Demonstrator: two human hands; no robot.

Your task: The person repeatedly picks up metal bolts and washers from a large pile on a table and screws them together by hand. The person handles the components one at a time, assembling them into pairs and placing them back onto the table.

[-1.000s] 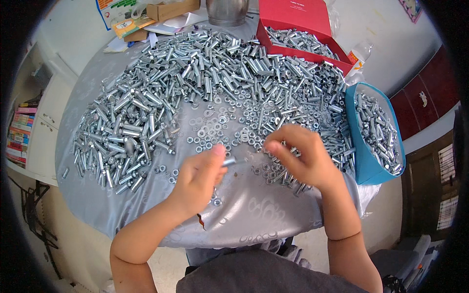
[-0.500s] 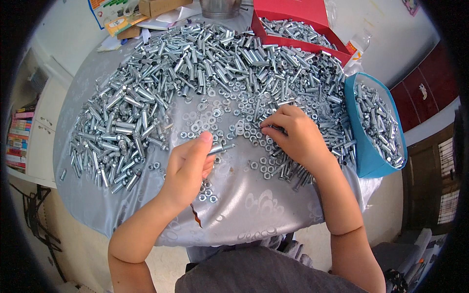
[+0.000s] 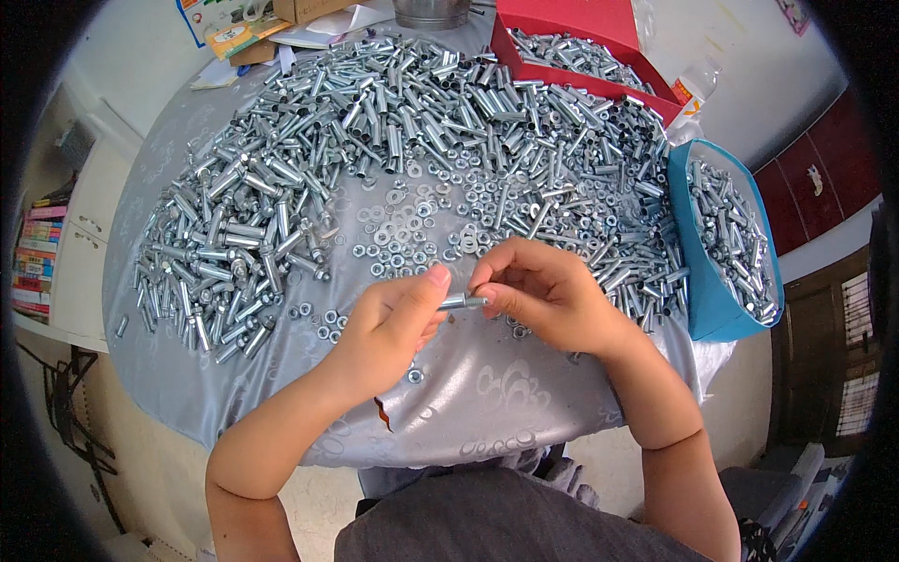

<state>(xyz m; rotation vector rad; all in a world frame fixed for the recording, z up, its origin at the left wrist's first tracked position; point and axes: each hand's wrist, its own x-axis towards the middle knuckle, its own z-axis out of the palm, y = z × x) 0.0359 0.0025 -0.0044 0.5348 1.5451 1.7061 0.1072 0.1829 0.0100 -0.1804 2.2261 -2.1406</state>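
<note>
My left hand (image 3: 389,332) is closed round a silver sleeve anchor bolt (image 3: 456,303), its thin end pointing right. The fingers of my right hand (image 3: 562,304) are bent together at that thin end, the thumb touching or nearly touching it. Whatever small part they pinch, if any, is hidden. Just beyond my hands lie loose nuts (image 3: 382,251) and flat washers (image 3: 409,222). Several more nuts (image 3: 328,332) lie beside my left wrist. A heap of assembled sleeve anchors (image 3: 234,234) spreads over the left side of the table.
Metal sleeves (image 3: 412,103) cover the far part of the cloth-covered table (image 3: 487,412). Loose bolts (image 3: 623,267) lie at the right. A red box (image 3: 599,82) and a blue fabric bin (image 3: 726,323) hold more metal parts. A plastic bottle (image 3: 698,80) and a metal pot (image 3: 431,11) stand behind.
My right hand has come from the nuts and washers toward me, to the tip of the bolt. My left hand has moved right with the bolt, and the two hands now meet.
</note>
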